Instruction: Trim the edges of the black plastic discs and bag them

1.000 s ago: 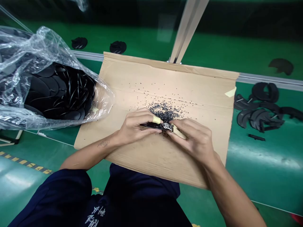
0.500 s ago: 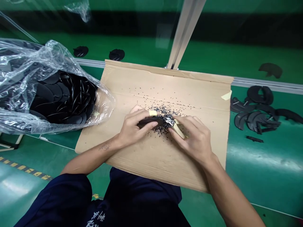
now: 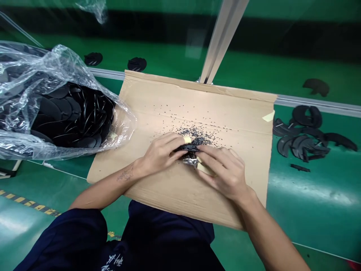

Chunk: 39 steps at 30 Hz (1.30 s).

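Black rubber disc (image 3: 186, 148) is pinched in the left hand (image 3: 160, 154) on my feed, held just above a cardboard sheet (image 3: 225, 120), its edge against the steel head of yellow-handled snips (image 3: 189, 162) in the right hand (image 3: 222, 174). Both grips are closed: the left on the disc, the right around the snips. Black crumbs (image 3: 194, 137) lie scattered across the cardboard. Much looks left to do: a clear plastic bag (image 3: 25, 75) at left holds a large heap of whole-looking discs (image 3: 70, 113), while only a small pile of curved trimmed pieces (image 3: 301, 146) sits on the green surface (image 3: 296, 199) at right
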{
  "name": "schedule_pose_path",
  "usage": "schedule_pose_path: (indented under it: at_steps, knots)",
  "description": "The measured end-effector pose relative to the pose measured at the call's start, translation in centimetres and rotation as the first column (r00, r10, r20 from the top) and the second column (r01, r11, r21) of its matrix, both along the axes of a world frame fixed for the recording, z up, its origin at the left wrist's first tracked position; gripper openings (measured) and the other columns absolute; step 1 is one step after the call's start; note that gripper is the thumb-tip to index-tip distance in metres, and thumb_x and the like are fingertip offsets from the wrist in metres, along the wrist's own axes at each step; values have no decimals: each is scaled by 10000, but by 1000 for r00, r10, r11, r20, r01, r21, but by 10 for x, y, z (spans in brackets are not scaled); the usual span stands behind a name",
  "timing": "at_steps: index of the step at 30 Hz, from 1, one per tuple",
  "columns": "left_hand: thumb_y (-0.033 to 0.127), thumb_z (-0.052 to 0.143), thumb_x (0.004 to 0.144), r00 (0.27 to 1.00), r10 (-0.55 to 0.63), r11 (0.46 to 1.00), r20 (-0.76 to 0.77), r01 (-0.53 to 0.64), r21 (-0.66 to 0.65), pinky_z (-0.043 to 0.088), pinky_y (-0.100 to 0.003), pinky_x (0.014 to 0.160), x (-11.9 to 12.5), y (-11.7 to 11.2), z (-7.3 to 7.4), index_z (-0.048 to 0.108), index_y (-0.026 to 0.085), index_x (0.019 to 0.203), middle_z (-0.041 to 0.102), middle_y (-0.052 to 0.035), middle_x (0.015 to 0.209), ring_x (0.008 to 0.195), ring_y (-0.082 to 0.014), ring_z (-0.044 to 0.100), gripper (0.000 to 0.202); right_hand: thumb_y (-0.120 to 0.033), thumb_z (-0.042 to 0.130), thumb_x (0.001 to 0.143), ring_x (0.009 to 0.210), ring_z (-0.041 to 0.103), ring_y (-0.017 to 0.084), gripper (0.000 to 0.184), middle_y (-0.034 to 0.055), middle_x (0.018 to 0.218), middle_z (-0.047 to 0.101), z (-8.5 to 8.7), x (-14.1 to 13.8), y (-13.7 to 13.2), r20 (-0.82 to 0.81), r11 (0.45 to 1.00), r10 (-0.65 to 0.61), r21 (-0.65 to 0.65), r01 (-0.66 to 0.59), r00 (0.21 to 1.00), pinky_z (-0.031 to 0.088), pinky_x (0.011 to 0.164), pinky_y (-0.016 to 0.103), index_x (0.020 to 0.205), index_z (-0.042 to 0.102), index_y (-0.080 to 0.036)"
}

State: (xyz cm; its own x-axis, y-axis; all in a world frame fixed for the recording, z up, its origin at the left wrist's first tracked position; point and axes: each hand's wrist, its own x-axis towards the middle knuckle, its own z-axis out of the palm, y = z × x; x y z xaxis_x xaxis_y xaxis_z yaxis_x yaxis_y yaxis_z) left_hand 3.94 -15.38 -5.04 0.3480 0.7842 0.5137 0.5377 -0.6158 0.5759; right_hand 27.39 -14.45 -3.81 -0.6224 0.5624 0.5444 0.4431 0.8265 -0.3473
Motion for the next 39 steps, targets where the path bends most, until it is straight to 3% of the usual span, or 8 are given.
schedule_pose_path:
  at_steps: [4,7,10,13,23,39]
  knots:
    - [105,553,958,998,-48,999,-37,48,11,597,-332,845,-1,0,-4,661,164,1156,706,-94,1085,997,-177,675,233,-248,747,874,972,710,232,320,127,1169,720,7,2,-1,-178,981,80,-160,-110,981,593,743,375,1182,676,-200]
    - [44,527,920,997,-54,998,57,55,-9,601,-346,891,-1,0,-2,660,145,1175,719,-107,1105,1047,-184,685,305,-211,766,844,944,703,225,366,94,1090,718,11,6,4,-285,974,-52,-227,-14,957,591,755,370,1199,681,-222]
    - [19,524,896,985,-82,995,153,89,-38,607,-335,912,0,0,2,667,145,1190,732,-98,1096,1055,-170,696,350,-184,742,855,854,684,217,321,79,987,731,10,12,11,-166,981,-149,-152,124,975,548,723,366,1171,692,-210]
    - [33,539,914,965,-101,992,243,116,-45,610,-312,907,1,-1,5,679,147,1197,733,-98,1094,1055,-154,698,336,-204,710,885,828,666,214,294,82,977,737,6,15,16,-47,989,-119,-90,115,992,513,701,358,1178,687,-196]
    - [-14,568,891,939,-104,989,327,132,-66,602,-287,914,3,-2,8,705,171,1194,739,-87,1113,1055,-140,698,381,-188,732,871,799,644,188,333,74,972,740,5,14,14,-49,995,-95,-13,95,994,490,682,322,1199,677,-191]
    - [79,655,920,924,-134,986,359,161,-48,615,-255,802,3,-2,4,730,224,1165,751,-73,1034,951,-136,725,295,-227,697,911,770,664,196,290,68,952,764,4,15,13,38,993,-111,38,110,993,473,653,333,1200,678,-230]
